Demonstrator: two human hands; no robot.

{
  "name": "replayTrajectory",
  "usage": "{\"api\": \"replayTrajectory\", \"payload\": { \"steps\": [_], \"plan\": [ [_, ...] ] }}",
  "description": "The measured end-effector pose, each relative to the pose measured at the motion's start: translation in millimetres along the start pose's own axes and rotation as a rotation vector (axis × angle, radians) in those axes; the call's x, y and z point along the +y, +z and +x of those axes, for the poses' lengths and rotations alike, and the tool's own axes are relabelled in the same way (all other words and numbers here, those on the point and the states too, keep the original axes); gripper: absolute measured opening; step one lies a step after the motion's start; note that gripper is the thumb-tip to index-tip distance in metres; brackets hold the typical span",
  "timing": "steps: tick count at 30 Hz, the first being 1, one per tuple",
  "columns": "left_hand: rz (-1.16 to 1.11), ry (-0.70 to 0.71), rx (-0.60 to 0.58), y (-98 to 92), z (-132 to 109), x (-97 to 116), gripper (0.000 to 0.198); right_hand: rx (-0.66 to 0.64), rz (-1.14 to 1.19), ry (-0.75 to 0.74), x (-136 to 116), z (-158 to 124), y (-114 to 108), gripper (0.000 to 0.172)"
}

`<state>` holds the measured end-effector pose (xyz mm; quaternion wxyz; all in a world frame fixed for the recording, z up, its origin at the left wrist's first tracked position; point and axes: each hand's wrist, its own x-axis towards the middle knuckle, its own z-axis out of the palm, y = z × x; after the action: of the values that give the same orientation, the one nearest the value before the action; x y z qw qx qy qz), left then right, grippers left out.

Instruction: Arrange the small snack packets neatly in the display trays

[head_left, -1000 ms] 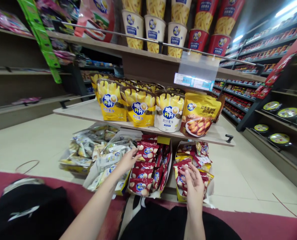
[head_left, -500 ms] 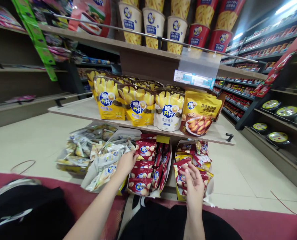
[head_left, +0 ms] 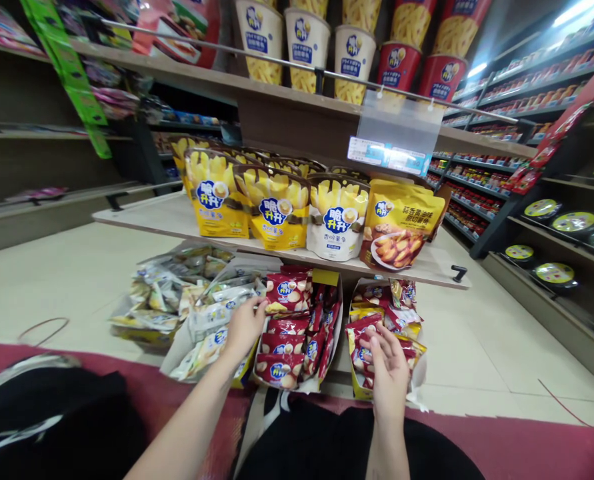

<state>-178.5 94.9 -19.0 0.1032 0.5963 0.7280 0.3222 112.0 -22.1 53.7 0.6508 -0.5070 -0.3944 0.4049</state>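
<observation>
My left hand (head_left: 247,325) pinches the left edge of a red snack packet (head_left: 287,292) at the top of a carton (head_left: 337,333) filled with similar packets. To the right, my right hand (head_left: 389,357) hovers over a second carton (head_left: 361,389), its fingers loosely curled and apart. Its fingertips overlap the right side of an upright red packet (head_left: 357,337); whether they touch it I cannot tell. Yellow and red packets lie behind that hand. Left of my left hand, a carton of whitish packets (head_left: 217,317) stands tilted.
A low shelf (head_left: 147,219) overhangs the cartons, bearing yellow pouches (head_left: 217,193), a white pouch (head_left: 337,220) and a brown-yellow pouch (head_left: 401,227). Potato cups (head_left: 351,63) stand on the shelf above. At far left sits another packet-filled carton (head_left: 151,323). A metal bracket (head_left: 459,273) juts out.
My left hand has moved slightly left and up, and the red packet at its fingers has shifted left with it. My right hand stays nearly where it was.
</observation>
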Motion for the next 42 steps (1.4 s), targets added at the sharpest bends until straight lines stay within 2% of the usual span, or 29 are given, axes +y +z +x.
{"api": "replayTrajectory", "payload": {
  "steps": [12,15,22,25,28,34,37,40,42],
  "plan": [
    [0.120,0.023,-0.116,2.5,-18,7,0.029,-0.021,-0.010,-0.003,0,-1,3,0.055],
    [0.134,0.023,-0.103,-0.7,-20,7,0.028,-0.010,-0.008,-0.002,-1,-1,4,0.054],
    [0.140,0.056,0.041,-5.2,-16,19,0.037,-0.021,0.020,0.019,0,-2,5,0.054],
    [0.167,0.092,0.002,-1.3,-11,21,0.034,-0.016,0.014,0.023,0,-3,6,0.053],
    [0.189,0.071,-0.030,1.4,-9,20,0.033,-0.016,0.008,0.021,0,-3,9,0.053],
    [0.169,0.009,-0.027,-6.3,-17,28,0.030,-0.026,0.001,0.018,-1,-4,11,0.051],
    [0.119,-0.013,0.039,-9.0,-22,36,0.039,-0.019,0.006,0.014,0,-2,8,0.051],
    [0.021,0.077,0.167,-3.8,-23,39,0.058,-0.014,0.010,0.016,0,-1,6,0.055],
    [-0.090,0.133,0.201,2.8,-21,37,0.070,-0.001,0.003,0.015,-1,-1,6,0.055]
  ]
}}
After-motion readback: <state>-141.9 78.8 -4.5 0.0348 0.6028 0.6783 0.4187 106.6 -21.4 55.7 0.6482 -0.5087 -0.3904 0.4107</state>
